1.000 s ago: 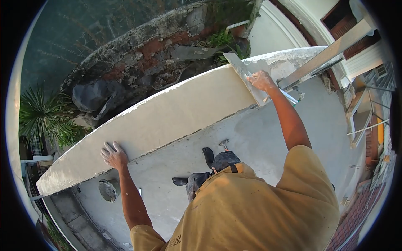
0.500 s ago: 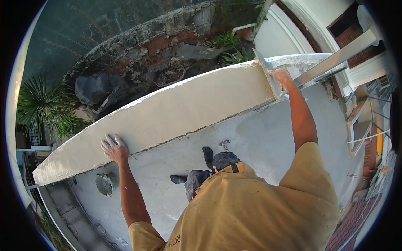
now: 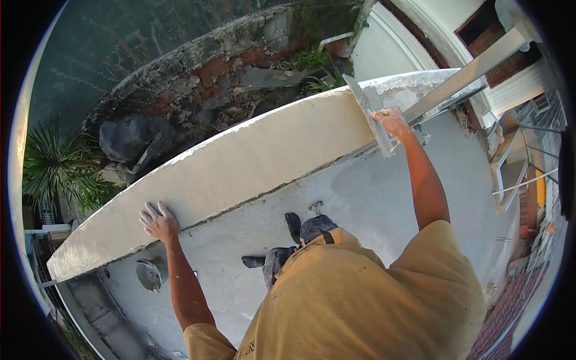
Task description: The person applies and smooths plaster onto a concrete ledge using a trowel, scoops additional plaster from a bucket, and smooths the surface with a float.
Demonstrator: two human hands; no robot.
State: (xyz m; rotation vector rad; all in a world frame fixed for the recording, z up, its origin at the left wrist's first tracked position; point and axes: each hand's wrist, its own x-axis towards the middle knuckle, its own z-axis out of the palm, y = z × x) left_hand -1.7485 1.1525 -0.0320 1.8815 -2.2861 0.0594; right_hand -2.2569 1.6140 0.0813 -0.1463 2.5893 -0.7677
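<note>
My left hand (image 3: 159, 223) rests with fingers spread on the smooth, cream-plastered face of a low curved wall (image 3: 258, 150). In my right hand (image 3: 393, 122) is a flat plastering trowel (image 3: 364, 107), gripped by its handle. The trowel's long metal blade lies across the wall near its right end, where the smooth plaster meets a rougher grey stretch. Its lower end reaches past the wall's bottom edge. Whether the whole blade touches the plaster, I cannot tell.
A bucket (image 3: 150, 275) stands on the grey floor (image 3: 354, 198) near my left forearm. A small tool (image 3: 315, 207) lies by my feet. A long metal bar (image 3: 465, 75) slants across the upper right. Beyond the wall are rocks (image 3: 132, 138), plants (image 3: 57, 165) and water.
The view has shifted slightly. My right hand has drawn the trowel a little down toward the floor, and its blade has turned. My left hand stays on the wall.
</note>
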